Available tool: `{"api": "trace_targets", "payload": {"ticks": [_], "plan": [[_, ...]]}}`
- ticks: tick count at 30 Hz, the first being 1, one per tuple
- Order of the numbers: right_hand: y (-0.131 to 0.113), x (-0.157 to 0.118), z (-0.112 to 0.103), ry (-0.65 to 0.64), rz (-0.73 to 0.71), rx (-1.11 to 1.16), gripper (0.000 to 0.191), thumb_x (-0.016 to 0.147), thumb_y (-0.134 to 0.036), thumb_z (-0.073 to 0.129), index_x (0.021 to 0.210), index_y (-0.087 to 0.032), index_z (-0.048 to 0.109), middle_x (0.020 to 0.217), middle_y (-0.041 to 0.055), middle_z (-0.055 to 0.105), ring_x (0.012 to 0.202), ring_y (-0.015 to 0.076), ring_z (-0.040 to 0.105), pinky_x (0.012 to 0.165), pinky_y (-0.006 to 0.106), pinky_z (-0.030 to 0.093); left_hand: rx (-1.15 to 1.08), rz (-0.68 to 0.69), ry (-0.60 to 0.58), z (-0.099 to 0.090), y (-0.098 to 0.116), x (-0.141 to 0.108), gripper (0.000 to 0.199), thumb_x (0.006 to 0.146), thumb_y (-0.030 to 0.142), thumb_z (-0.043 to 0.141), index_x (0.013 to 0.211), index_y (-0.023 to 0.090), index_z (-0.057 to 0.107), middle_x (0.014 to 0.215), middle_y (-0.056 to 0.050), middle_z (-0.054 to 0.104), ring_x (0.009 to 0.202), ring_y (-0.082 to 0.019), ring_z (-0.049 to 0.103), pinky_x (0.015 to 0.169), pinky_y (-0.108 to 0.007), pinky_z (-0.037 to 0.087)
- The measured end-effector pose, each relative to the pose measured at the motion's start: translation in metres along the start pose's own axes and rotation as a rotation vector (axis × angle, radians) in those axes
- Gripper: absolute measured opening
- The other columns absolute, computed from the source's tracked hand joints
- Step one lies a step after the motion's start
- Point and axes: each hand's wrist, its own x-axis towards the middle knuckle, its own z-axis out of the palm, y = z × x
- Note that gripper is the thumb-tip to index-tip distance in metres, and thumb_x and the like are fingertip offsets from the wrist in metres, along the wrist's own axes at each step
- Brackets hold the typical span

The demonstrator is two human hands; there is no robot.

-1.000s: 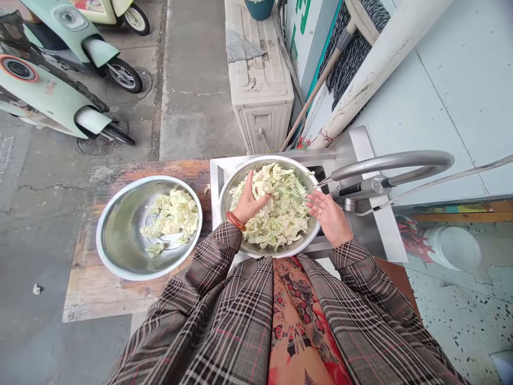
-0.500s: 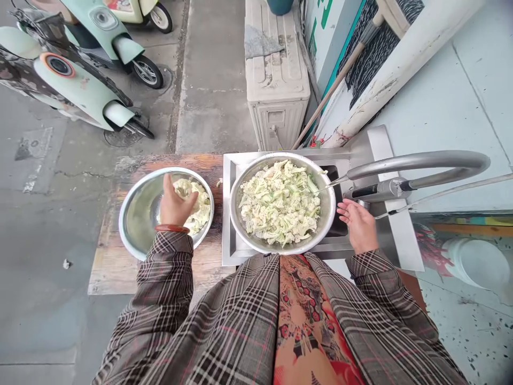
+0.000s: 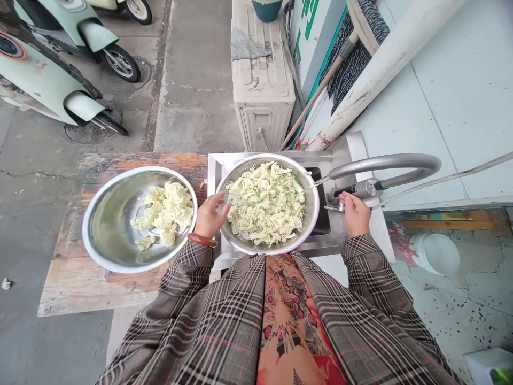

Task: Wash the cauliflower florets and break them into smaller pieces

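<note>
In the head view, my left hand [image 3: 212,215] is at the left rim of a round metal basin [image 3: 313,224], thumb and fingers apart, holding nothing. Cut cauliflower pieces [image 3: 266,206] fill this basin, which rests over the sink. My right hand [image 3: 356,215] has its fingers closed on the tap's small metal handle [image 3: 336,206]. From the curved tap [image 3: 393,162], a thin stream runs toward the basin's right side. A second metal basin [image 3: 108,224] stands at left, with cauliflower florets [image 3: 170,211] gathered in its right half.
The second basin sits on a worn wooden board [image 3: 64,289] beside the steel sink [image 3: 216,167]. Behind the sink stand a beige metal unit [image 3: 262,85] and a leaning mop [image 3: 320,88]. Parked scooters [image 3: 44,91] are at upper left; a white bucket [image 3: 436,252] is at right.
My left hand has moved right, from above the floret basin to the rim of the fuller basin. My right hand has closed on the tap handle. The view has shifted.
</note>
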Motion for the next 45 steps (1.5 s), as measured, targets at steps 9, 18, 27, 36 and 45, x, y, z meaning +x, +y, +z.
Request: {"api": "trace_targets", "payload": {"ticks": [9,18,27,36,45], "plan": [[0.034,-0.037,0.051,-0.198,0.605,0.378,0.014,0.076,-0.033,0.071,0.082,-0.022,0.067,0.072,-0.0015,0.071,0.067,0.0161,0.067,0.061,0.031,0.059,-0.257,-0.140,-0.189,0.040,0.015,-0.015,0.046,0.082,0.044,0.060,0.115,0.012,0.065,0.100,-0.013,0.072,0.082,-0.021,0.069,0.080,-0.038,0.057],[0.007,-0.022,0.024,-0.159,0.771,0.989,0.011,0.090,-0.025,0.054,0.080,-0.022,0.055,0.072,-0.0034,0.063,0.064,0.0094,0.063,0.054,0.022,0.054,-0.307,-0.299,-0.118,0.037,-0.005,-0.015,0.047,0.080,0.047,0.062,0.112,0.012,0.067,0.089,-0.011,0.073,0.076,-0.021,0.069,0.073,-0.036,0.056],[-0.011,-0.038,0.029,-0.199,0.797,0.866,0.019,0.093,-0.039,0.057,0.085,-0.022,0.061,0.069,-0.0035,0.061,0.059,0.0092,0.060,0.048,0.020,0.048,-0.367,-0.363,-0.115,0.038,-0.002,-0.014,0.049,0.077,0.050,0.065,0.109,0.013,0.066,0.087,-0.009,0.072,0.076,-0.020,0.069,0.071,-0.034,0.055],[-0.019,-0.044,0.013,-0.145,0.674,0.800,0.010,0.086,-0.029,0.067,0.087,-0.021,0.062,0.068,-0.0045,0.060,0.058,0.0073,0.058,0.047,0.017,0.046,-0.397,-0.343,-0.177,0.042,-0.002,-0.011,0.056,0.077,0.055,0.064,0.113,0.011,0.065,0.096,-0.012,0.072,0.078,-0.020,0.069,0.070,-0.033,0.055],[-0.005,-0.044,0.031,-0.175,0.712,0.820,0.022,0.095,-0.041,0.051,0.087,-0.024,0.061,0.077,-0.0016,0.066,0.061,0.0097,0.061,0.049,0.021,0.048,-0.418,-0.335,-0.196,0.044,0.002,-0.008,0.056,0.075,0.055,0.065,0.111,0.013,0.066,0.091,-0.010,0.072,0.077,-0.020,0.069,0.068,-0.032,0.055]]}}
